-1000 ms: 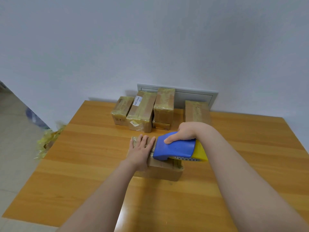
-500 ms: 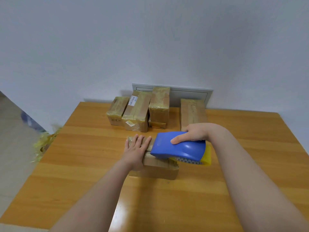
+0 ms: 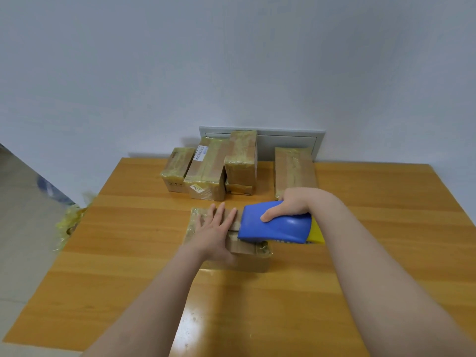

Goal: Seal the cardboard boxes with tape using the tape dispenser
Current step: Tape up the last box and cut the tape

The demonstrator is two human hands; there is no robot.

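Cardboard box [image 3: 247,249] sits mid-surface, left hand [image 3: 212,234] spread flat on top. Right hand [image 3: 292,204] wraps the blue tape dispenser [image 3: 277,226] at its 3 o'clock edge — if the box slides, tape may wrinkle or miss the seam.

Taped boxes [image 3: 213,168] crowding table's [image 3: 128,253] far edge.

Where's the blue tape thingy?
Mid-table, the blue tape dispenser is in the right hand, on the near box, right of the flat left hand.
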